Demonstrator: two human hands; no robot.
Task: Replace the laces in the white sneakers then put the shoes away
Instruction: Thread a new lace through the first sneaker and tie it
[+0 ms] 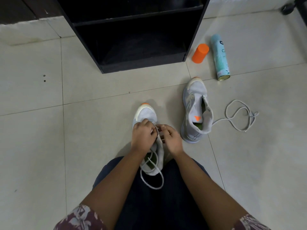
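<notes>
Short patterned sleeves, dark legwear
Maroon sleeves [79, 218] with a pale floral print at 7 and 5 o'clock; dark navy legwear [157, 205] at 6.

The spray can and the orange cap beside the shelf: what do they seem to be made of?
The spray can looks like metal: its bare bottom rim shines gold, and the body has a matte pale-blue print. The orange cap is probably plastic: even solid colour, dull sheen.
</notes>
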